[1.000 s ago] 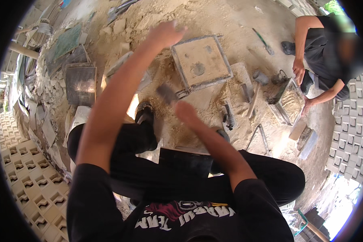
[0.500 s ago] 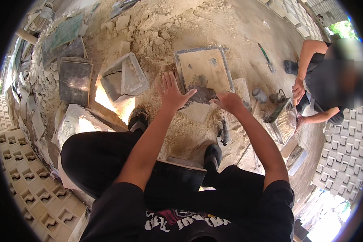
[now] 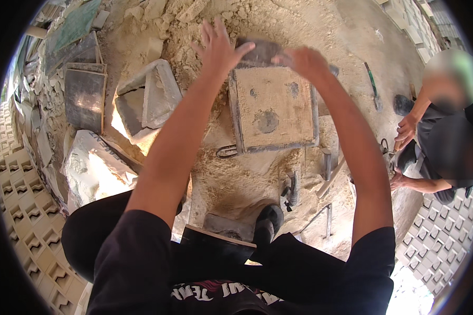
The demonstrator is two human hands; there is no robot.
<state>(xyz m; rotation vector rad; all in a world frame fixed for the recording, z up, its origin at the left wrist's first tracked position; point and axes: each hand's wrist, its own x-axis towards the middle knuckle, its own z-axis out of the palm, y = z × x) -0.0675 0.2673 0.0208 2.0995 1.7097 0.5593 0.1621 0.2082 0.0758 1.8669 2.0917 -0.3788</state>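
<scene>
On my feed L hand [image 3: 218,55]'s spread wide, thumb at left end of the dark plate [image 3: 263,53], R hand [image 3: 306,63] apparently pinching its right — plate's by the frame [image 3: 236,113]'s far edge, prob. stiff, lightish, best held by both ends.

Dark brown plate [image 3: 261,54], grey frame [image 3: 234,114], tan sand [image 3: 273,98] with darker grey blotches, black shirt [image 3: 223,306] printed white and red, cream blocks [image 3: 36,216] with dark notches

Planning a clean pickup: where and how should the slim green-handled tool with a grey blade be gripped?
Probably mid-length on its slim green handle, from above, pinching across: it lies flat, the broader grey blade at its lower end in view.
</scene>
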